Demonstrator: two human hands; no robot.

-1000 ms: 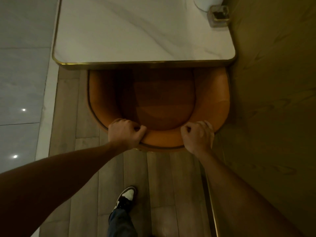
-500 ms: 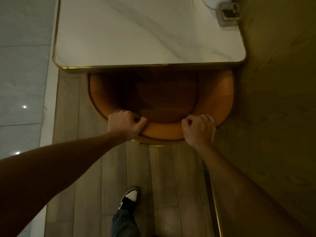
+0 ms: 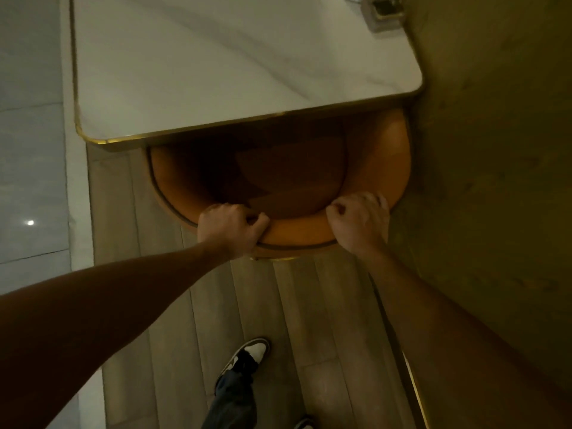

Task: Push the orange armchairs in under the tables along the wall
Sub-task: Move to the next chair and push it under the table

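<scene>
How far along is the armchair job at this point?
Done: the orange armchair's front is under the marble table. In hand: the left hand and right hand grip its curved backrest. Left: the back sticks out past the table edge; other chairs are out of view.

Pretty dim, warm-toned shot; table [image 3: 216, 72] top catches the most light, deep shadow under it, tiny glare spot on the floor tile [image 3: 30, 223], wide-angle bending at edges.

Small box-like holder [image 3: 383, 14] at far corner; wood-plank floor [image 3: 309, 305]; grey tile [image 3: 31, 150] left; black-white sneaker [image 3: 249, 356].
</scene>
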